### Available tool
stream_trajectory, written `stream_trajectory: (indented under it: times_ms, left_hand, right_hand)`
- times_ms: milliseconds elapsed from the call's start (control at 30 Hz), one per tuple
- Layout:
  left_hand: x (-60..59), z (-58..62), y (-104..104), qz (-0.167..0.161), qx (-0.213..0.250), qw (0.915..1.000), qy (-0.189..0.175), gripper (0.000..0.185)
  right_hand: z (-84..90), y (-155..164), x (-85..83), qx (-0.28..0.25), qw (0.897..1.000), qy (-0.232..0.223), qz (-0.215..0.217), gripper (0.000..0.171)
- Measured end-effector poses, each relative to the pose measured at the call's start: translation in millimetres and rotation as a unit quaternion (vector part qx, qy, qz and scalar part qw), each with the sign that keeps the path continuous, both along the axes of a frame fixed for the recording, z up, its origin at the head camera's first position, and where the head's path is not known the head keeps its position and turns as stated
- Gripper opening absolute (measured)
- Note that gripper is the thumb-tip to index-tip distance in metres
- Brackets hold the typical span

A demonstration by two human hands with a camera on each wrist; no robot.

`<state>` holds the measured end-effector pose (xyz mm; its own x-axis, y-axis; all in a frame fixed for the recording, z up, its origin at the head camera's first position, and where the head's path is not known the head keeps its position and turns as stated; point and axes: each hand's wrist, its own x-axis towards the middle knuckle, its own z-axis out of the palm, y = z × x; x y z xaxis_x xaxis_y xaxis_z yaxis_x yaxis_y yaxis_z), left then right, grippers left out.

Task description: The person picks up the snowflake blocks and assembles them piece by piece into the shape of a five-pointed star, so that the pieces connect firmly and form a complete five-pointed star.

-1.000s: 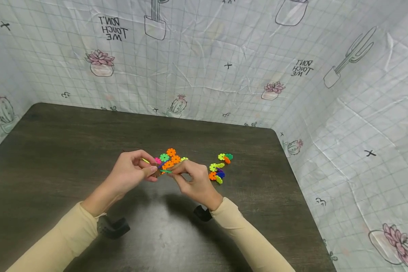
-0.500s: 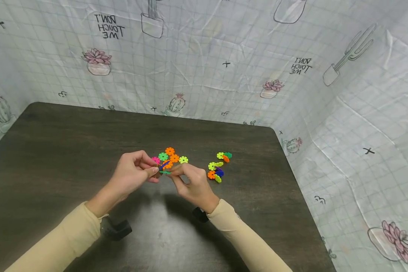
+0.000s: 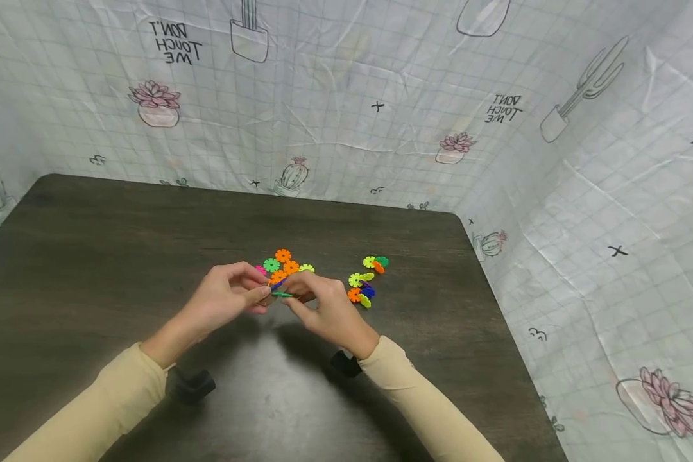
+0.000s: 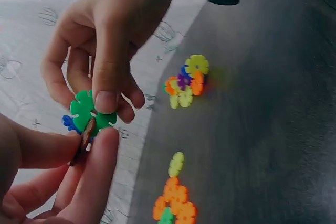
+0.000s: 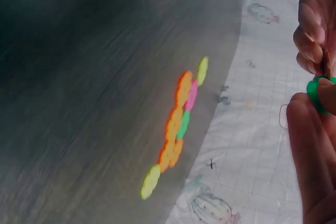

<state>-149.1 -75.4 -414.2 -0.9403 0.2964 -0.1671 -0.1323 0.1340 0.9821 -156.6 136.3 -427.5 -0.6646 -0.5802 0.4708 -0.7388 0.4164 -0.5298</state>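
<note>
Both grips pinch green disc (image 4: 86, 113) btwn piles, open table (image 3: 92, 244) left.

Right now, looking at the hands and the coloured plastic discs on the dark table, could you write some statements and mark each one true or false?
1. The right hand pinches a green disc. True.
2. The left hand lies flat on the table. False: it is raised, and its fingers meet the right hand's at the green disc.
3. Two groups of discs lie on the table. True: the nearer cluster, the right-side cluster.
4. The wall cloth is plain red. False: pale grid with cactus drawings.
</note>
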Motion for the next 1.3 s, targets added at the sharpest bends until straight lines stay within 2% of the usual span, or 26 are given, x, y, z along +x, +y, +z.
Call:
stream_trajectory:
  times_ms: [167,267,333,433,533,667,767,800,867,967,1067,1133,1200,1300]
  left_hand:
    - [-1.7,-7.4,0,-0.011,-0.092,0.9955,0.021,0.029]
    - [-4.4,-9.1,-5,-0.018,-0.148,0.9873,0.055,0.03]
    - [-8.7,-10.8,-12,-0.016,-0.191,0.9782,0.081,0.03]
    - [-17.3,-12.4,-26,-0.018,-0.245,0.9638,0.103,0.028]
    - [-26.9,-15.5,-41,-0.017,-0.292,0.9497,0.111,0.029]
    - [-37.2,-18.8,-52,-0.019,-0.333,0.9376,0.099,0.031]
    - [-42.4,-22.0,-55,-0.035,-0.354,0.9314,0.078,0.034]
    - [-44.0,-23.2,-56,-0.043,-0.361,0.9288,0.073,0.036]
    - [-48.2,-24.9,-56,-0.057,-0.374,0.9231,0.068,0.038]
    - [-54.6,-26.3,-54,-0.068,-0.386,0.9169,0.073,0.04]
    - [-59.8,-28.1,-51,-0.077,-0.393,0.9128,0.078,0.042]
    - [-62.2,-29.6,-48,-0.085,-0.398,0.9098,0.08,0.043]
    - [-64.3,-30.8,-46,-0.092,-0.407,0.905,0.082,0.043]
    - [-68.2,-31.5,-42,-0.089,-0.427,0.8954,0.088,0.041]
  right_hand:
    - [-3.0,4,1.2,0.043,0.999,-0.025,-0.021,0.016]
    - [-5.5,11,2.7,0.076,0.995,-0.036,-0.054,0.015]
    - [-8.2,17,2.9,0.113,0.988,-0.047,-0.092,0.016]
    - [-15.0,27,2.9,0.17,0.973,-0.057,-0.147,0.019]
    - [-22.9,37,2.6,0.214,0.958,-0.051,-0.183,0.021]
    - [-28.6,45,2.4,0.266,0.936,-0.033,-0.23,0.023]
    - [-28.4,49,2.4,0.314,0.91,-0.02,-0.272,0.026]
    - [-28.2,49,2.4,0.327,0.902,-0.013,-0.281,0.029]
    - [-26.6,48,2.0,0.344,0.893,0.02,-0.29,0.035]
    - [-26.8,45,0.5,0.352,0.889,0.1,-0.276,0.044]
    - [-32.2,43,-1.5,0.35,0.885,0.171,-0.255,0.041]
    - [-37.2,44,-2.7,0.349,0.884,0.188,-0.249,0.035]
    - [-41.3,48,-4.2,0.353,0.88,0.188,-0.257,0.027]
    - [-43.2,57,-8.8,0.362,0.866,0.196,-0.283,0.016]
